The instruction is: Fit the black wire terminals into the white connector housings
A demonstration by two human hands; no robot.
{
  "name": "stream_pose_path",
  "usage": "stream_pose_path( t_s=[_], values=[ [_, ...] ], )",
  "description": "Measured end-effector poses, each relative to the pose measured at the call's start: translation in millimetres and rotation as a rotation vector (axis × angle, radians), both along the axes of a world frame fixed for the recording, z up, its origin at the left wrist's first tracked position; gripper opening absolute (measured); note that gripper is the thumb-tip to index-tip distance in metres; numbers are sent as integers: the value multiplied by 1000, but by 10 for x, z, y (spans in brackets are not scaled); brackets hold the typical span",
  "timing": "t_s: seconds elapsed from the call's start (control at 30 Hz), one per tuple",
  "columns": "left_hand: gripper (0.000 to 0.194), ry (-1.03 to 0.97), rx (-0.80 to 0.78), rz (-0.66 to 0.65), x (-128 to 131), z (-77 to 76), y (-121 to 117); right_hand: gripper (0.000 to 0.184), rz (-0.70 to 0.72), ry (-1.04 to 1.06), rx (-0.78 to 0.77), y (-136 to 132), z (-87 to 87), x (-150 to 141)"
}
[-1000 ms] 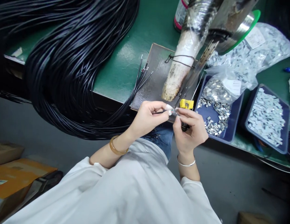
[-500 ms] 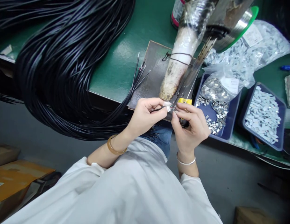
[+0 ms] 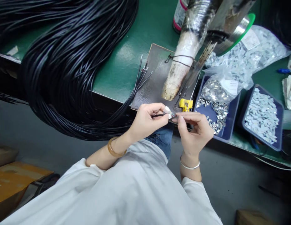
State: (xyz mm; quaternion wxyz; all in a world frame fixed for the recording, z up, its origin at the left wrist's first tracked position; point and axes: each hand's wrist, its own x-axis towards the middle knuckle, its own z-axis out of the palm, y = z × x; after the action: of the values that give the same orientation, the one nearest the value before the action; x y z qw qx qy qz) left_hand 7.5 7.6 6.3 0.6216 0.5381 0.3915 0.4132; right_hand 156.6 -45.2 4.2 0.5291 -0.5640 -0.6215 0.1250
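My left hand (image 3: 148,120) pinches a black cable (image 3: 159,115) close to its end, with white wrapping on the fingertips. Small coloured wires and a tiny pale piece (image 3: 172,115) show at the cable's tip. My right hand (image 3: 194,126) meets that tip from the right, thumb and fingers pressed together; what lies between them is too small to make out. Just beyond my hands are a white wrapped, stained nozzle-like tube (image 3: 173,78) and a yellow block (image 3: 185,103), above a dark metal plate (image 3: 147,93).
A thick bundle of black cables (image 3: 61,62) hangs over the left table edge. Several stripped cable ends (image 3: 142,73) rest on the plate. To the right stand a blue bin of metal shells (image 3: 218,115) and a bin of pale pieces (image 3: 262,114). Behind is a green-rimmed wire spool (image 3: 243,31).
My right thumb and fingers have closed together at the cable's tip and shifted slightly right and down. My left hand keeps its pinch on the cable. The view has shifted a little.
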Motion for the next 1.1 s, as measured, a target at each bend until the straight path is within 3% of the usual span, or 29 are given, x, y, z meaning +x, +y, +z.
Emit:
stream_pose_path(
  t_s=[0.23, 0.43, 0.6, 0.93, 1.1],
  values=[
    [7, 36, 89, -6, -19, -26, -36, 25, 66, -267, 164, -51, 18, -13],
    [8, 29, 95, 15, 14, -33, -38, 21, -60, -102, 95, 9, -62, -36],
    [11, 47, 146, 50, 47, -45, -23, 24, -74, -225, 140, 57, -62, -47],
    [9, 172, 493, 195, 90, -86, 38, 27, -107, -257, 191, 133, -78, -50],
    [9, 149, 466, 169, 71, -90, 23, 27, -52, -258, 181, 91, -62, -32]
  ],
)
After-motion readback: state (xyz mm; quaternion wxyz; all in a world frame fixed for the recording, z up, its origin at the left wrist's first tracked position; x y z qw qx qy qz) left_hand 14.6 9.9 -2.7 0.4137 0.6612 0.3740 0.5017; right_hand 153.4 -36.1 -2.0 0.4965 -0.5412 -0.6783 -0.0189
